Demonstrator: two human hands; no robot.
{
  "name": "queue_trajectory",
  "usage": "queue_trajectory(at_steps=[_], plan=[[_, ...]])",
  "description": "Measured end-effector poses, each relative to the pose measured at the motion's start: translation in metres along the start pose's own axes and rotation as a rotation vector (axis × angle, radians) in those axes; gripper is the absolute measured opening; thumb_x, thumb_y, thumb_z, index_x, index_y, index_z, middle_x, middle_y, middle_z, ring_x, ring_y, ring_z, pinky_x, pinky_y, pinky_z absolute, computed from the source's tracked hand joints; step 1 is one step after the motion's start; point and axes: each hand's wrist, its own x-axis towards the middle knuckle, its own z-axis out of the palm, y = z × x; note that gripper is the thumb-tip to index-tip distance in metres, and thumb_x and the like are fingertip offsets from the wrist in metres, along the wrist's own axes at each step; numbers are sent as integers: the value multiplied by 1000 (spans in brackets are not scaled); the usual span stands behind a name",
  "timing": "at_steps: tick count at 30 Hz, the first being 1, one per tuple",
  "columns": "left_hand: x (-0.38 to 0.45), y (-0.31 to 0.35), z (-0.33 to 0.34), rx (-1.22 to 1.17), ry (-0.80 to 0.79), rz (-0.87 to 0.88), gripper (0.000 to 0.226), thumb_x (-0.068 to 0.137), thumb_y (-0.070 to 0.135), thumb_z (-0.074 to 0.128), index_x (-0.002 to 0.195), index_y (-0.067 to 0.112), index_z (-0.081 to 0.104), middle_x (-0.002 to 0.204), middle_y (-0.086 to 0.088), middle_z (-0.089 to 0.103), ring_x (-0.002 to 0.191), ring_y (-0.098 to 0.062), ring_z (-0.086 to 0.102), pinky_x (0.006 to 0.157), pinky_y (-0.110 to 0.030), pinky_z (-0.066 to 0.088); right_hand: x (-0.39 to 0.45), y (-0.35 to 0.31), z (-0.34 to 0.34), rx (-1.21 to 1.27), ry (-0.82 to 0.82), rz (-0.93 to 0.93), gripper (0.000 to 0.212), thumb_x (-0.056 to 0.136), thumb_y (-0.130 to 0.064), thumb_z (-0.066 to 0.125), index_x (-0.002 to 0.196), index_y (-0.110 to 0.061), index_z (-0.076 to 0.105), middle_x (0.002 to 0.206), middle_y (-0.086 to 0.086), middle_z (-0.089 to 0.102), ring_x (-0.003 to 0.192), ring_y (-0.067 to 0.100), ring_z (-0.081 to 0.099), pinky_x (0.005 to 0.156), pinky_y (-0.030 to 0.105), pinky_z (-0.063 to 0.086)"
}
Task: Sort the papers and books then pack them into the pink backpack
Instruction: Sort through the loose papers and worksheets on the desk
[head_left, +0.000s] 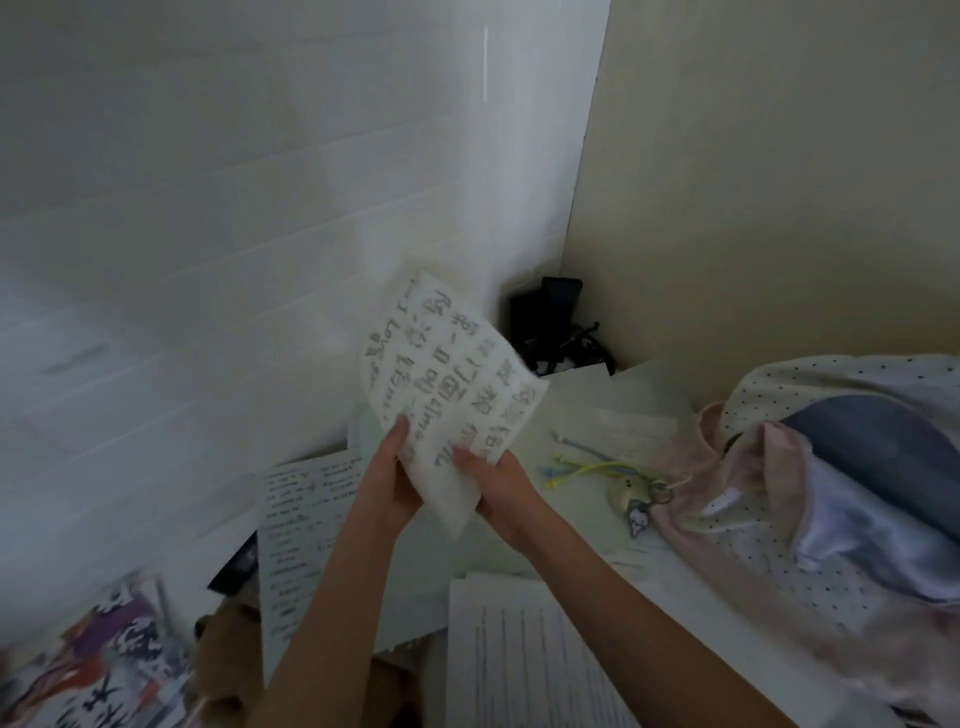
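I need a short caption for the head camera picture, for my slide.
Both hands hold up a handwritten sheet beside the pink backpack.

A crumpled white paper sheet carries grey handwritten characters. The soft pink fabric backpack has a white lining with small dark dots and a blue-grey panel. Yellow-green cords lie on pale sheets; a glossy printed cover shows purple, orange, black and white.

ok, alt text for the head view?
Both hands, left and right, hold up a handwritten sheet over a paper-strewn desk. A pink backpack lies open at right.
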Motion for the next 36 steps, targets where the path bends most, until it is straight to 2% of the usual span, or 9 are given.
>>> queue_trajectory(at_steps=[5, 8, 10, 13, 18, 21, 24, 30, 36], plan=[[-2, -3, -17, 77, 183, 77, 42, 88, 6, 60, 129, 6, 51, 132, -16, 56, 115, -33, 57, 95, -51, 47, -2, 21, -14, 81, 294, 151, 56, 86, -4, 64, 136, -11, 40, 133, 15, 54, 117, 34, 56, 92, 50, 50], [1, -1, -21, 185, 420, 194, 40, 84, -2, 62, 122, 6, 55, 125, -16, 60, 94, -29, 62, 77, -39, 52, -3, 24, -31, -519, 653, 104, 85, 75, -12, 73, 143, -13, 22, 144, 19, 38, 128, 36, 44, 103, 46, 42], [1, -1, -18, 373, 480, 257, 40, 83, -5, 56, 122, 7, 56, 122, -16, 61, 93, -29, 61, 78, -37, 52, -2, 21, -35, -1063, 399, -29, 107, 71, -27, 78, 151, -21, 6, 158, 10, 8, 145, 29, 14, 114, 43, 24], [-3, -8, 2, 622, 376, 343, 44, 82, -8, 47, 121, 9, 57, 118, -14, 63, 101, -31, 62, 84, -38, 52, 0, 22, -12, -1138, -115, -8, 120, 73, -39, 78, 150, -23, -12, 158, 3, -19, 147, 21, -13, 120, 44, 9], [-16, -20, 26, 1019, 264, 517, 35, 86, 6, 55, 117, 17, 66, 104, 8, 65, 97, -8, 60, 83, -16, 44, 7, 32, 2, -796, -119, -52, 109, 80, -23, 75, 151, -19, -8, 157, -3, 9, 144, 17, 20, 113, 34, 33], [-21, -22, 25, 841, 77, 223, 21, 92, 19, 53, 102, 25, 70, 101, 6, 68, 87, -7, 63, 76, -24, 53, 10, 22, -9, -364, -14, -1, 58, 87, -23, 61, 139, -24, 35, 124, -8, 51, 116, 15, 51, 76, 17, 51], [-21, -37, 19, 833, -25, 6, 21, 94, 28, 50, 97, 21, 70, 98, 1, 72, 85, -7, 66, 74, -27, 51, 19, 15, -24, -162, 280, 58, 29, 87, -13, 56, 116, -7, 59, 102, 9, 68, 98, 28, 64, 78, 35, 55], [-11, -33, -46, 1336, 619, 252, 55, 83, 16, 64, 132, 1, 44, 135, -20, 48, 124, -31, 46, 103, -34, 35, 13, 14, -88, -457, 878, -2, 34, 89, -4, 47, 121, -2, 57, 125, 20, 59, 112, 35, 56, 93, 39, 45], [1, -20, -76, 1138, 714, 95, 72, 69, 11, 80, 124, -11, 38, 126, -29, 49, 117, -39, 50, 92, -42, 45, -17, 26, -158, -764, 908, 265, 55, 86, -6, 51, 138, -7, 35, 133, 24, 48, 118, 38, 51, 93, 41, 43]])
